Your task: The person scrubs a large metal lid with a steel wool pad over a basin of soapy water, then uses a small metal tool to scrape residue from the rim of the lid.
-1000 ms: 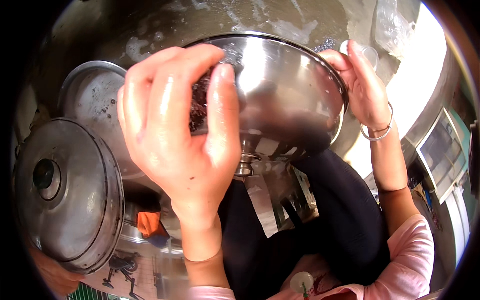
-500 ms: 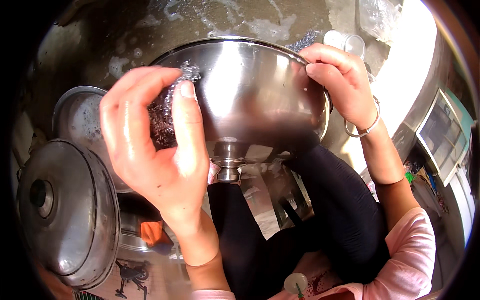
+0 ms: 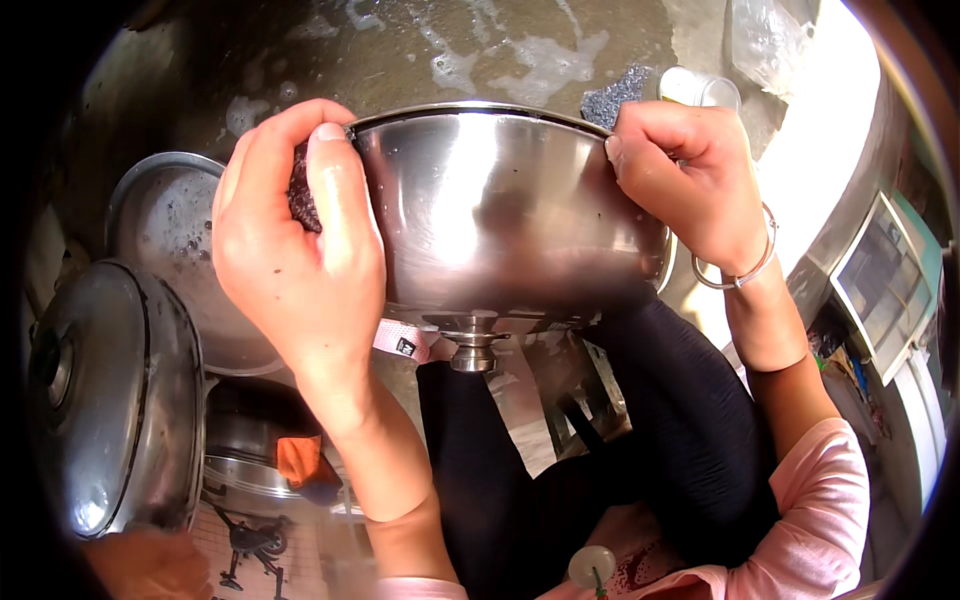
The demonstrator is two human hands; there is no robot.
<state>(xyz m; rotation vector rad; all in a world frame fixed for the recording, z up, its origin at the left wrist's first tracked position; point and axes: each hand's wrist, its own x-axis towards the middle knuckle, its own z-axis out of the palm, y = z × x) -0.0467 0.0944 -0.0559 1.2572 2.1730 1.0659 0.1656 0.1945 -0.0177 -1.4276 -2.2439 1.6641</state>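
Observation:
A shiny domed steel lid [image 3: 520,210] is held up in front of me, its rim at the top and its knob [image 3: 474,352] hanging down over my black-clad knees. On its left side my left hand [image 3: 300,230] is curled round a dark wire scrubber [image 3: 303,195], thumb near the rim. The scrubber is mostly hidden by the fingers. My right hand [image 3: 690,175], with a bangle at the wrist, pinches the lid's rim at the upper right.
At left are a basin [image 3: 165,215] of soapy water, a large domed lid [image 3: 115,400] and a steel pot [image 3: 255,430] with an orange cloth [image 3: 298,460]. Suds streak the wet floor [image 3: 400,60]. A grey scouring pad [image 3: 615,95] and a clear tub [image 3: 700,88] lie beyond my right hand.
My left hand and the scrubber have moved up along the held lid's left side. The held lid has shifted slightly down. The large lid at left has tilted away leftward, uncovering more of the pot.

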